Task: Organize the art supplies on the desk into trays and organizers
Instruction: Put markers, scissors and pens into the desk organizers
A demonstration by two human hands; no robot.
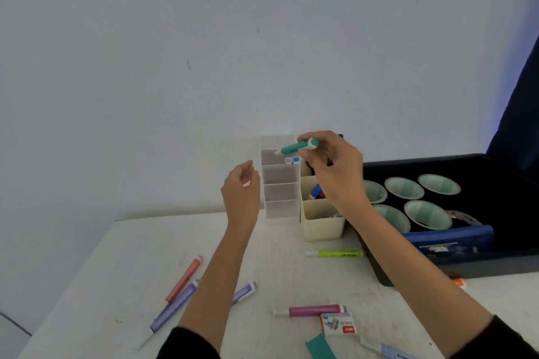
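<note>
Right hand point(329, 166): teal marker point(297, 147) is pinched between thumb and fingertips, tilted, white tip pointed down-left over the upper compartments of the white tiered organizer point(280, 176). Marker is held in the air, not seated in any slot. Two marker caps, one pale and one blue point(296, 160), are seen sticking up from an upper compartment just below the teal tip.

Left hand point(242, 186): raised just left of the organizer, fingers loosely curled, nothing gripped; contact with the organizer cannot be told.

A cream bin point(320, 220) is placed against the organizer's right side, with a blue-and-red item point(316, 191) seen inside, partly hidden by the right wrist. A dark blue tray point(455, 213) with pale green cups point(404, 188) is set further right.

Loose items are spread on the white desk point(140, 248): a green highlighter point(335, 253) in front of the cream bin, an orange marker point(184, 278) and a purple pen point(175, 307) at left, a second purple pen point(245, 292) partly hidden by the left forearm, a pink marker point(312, 310) touching a staples box point(338, 323), a teal piece point(320, 347) at the bottom edge.
</note>
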